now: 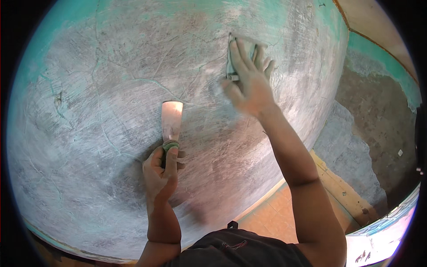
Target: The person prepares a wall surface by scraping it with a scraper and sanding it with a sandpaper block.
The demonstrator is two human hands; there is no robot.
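My left hand (pixel 159 175) is wrapped around the handle of a putty knife (pixel 172 120). Its wide, pale blade points up along the scuffed wall (pixel 129 62), and a green wrapping circles the neck. Higher and to the right, my right hand (pixel 252 86) presses a folded grey sheet that looks like sandpaper (pixel 230 66) flat to the wall. Its fingers lie stretched over the sheet and cover most of it, and a curled edge shows below them. Pale dust coats both hands.
Turquoise paint (pixel 178 6) remains along the wall's top, with scratches and cracks below. At the right, an adjoining wall has a bare grey-brown patch (pixel 378 102). Orange floor tiles (pixel 271 213) show beneath my right arm. A yellowish strip (pixel 336 178) runs along the wall's base.
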